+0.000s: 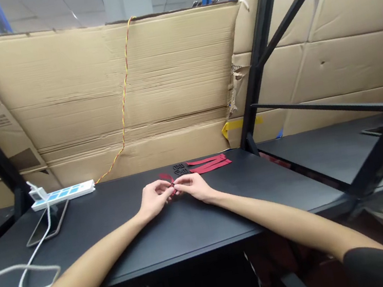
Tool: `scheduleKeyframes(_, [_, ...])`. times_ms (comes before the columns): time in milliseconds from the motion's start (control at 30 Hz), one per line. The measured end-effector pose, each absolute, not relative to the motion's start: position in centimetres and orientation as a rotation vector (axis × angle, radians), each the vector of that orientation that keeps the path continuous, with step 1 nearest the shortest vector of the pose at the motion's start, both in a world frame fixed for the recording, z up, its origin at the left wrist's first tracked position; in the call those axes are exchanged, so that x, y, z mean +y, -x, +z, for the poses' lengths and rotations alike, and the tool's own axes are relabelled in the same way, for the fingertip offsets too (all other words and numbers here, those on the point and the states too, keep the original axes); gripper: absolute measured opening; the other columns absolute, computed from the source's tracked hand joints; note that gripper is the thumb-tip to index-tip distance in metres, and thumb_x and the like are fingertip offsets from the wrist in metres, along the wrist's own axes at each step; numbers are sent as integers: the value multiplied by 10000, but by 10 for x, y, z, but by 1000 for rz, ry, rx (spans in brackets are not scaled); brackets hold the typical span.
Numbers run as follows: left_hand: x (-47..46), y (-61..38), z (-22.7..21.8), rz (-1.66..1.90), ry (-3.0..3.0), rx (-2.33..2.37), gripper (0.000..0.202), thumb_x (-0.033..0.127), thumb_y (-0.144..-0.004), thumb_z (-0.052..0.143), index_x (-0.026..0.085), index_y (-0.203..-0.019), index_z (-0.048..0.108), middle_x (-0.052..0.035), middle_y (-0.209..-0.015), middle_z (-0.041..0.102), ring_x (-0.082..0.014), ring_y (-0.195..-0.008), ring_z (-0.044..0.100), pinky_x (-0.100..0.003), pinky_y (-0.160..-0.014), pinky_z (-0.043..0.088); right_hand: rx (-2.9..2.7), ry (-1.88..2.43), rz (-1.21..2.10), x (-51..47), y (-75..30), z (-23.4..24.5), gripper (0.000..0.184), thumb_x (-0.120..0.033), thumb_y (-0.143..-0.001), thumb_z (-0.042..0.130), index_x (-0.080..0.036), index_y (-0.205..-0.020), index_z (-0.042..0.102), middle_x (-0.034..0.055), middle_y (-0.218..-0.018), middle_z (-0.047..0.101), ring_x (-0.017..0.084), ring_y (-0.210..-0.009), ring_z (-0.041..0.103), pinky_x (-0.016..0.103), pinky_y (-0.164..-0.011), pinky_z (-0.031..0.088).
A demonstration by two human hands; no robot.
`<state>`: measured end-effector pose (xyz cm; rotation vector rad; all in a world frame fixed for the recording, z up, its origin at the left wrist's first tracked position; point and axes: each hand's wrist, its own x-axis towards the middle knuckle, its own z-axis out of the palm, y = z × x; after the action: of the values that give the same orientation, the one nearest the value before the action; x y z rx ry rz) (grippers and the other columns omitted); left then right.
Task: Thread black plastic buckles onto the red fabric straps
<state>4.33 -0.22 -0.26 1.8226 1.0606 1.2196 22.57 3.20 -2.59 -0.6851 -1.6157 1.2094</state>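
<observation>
My left hand (154, 197) and my right hand (194, 186) meet over the middle of a black table (124, 224). Both pinch a short dark red strip (168, 178) between their fingertips; part of it curls up to the left of the fingers. Just beyond the hands lie small black buckle-like pieces (179, 169). To their right rests a little pile of flat red strips (210, 163). My fingers hide how the strip is folded.
A white power strip (63, 194) sits at the back left, its white cable (32, 270) looping toward the front edge. A phone (48, 223) lies beside it. Cardboard sheets (172, 77) wall off the back. Black frame bars (256, 72) rise at right beside another table (327, 154).
</observation>
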Motion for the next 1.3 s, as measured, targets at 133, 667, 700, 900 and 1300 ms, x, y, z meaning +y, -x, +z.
scheduleKeyframes(133, [1,-42,-4,1221,-1644,1016,395,386,-671,765,142,-900,554,-10,-563,652,-151,-466,621,-263,-457,526,-1699,634,1217,27,-227,-22,306,-406,-709,726,-154,-883,705,51,-781,709,195,-721,675,364,-755,531])
scheduleKeyframes(667, [-2,-35,4,1197,-2471,927,322,347,-727,731,215,-1006,641,-69,-1173,644,-226,-1127,574,-386,-989,436,-1536,695,1580,28,-232,-15,299,-287,-551,833,-148,-769,681,2,-669,647,127,-595,587,259,-588,454])
scheduleKeyframes(700, [-2,-35,4,1187,-2496,933,320,346,-739,721,216,-1020,640,-67,-1154,653,-226,-1124,575,-390,-1001,424,-1535,695,1578,28,-232,-15,292,-287,-554,831,-150,-765,683,-2,-659,640,122,-587,578,258,-585,449])
scheduleKeyframes(900, [-3,-36,2,1259,-2579,962,321,369,-833,612,202,-1106,641,-78,-1010,645,-186,-929,608,-315,-861,485,-1398,671,1563,28,-231,-15,303,-278,-537,840,-145,-753,674,-4,-672,622,102,-593,542,253,-617,448])
scheduleKeyframes(1300, [5,-30,1,1080,-2519,1073,428,486,-789,643,183,-1089,685,-10,-763,668,-140,-655,567,-227,-661,432,-1521,685,1448,30,-233,-14,295,-290,-575,819,-146,-781,664,-4,-703,634,99,-593,550,253,-601,441])
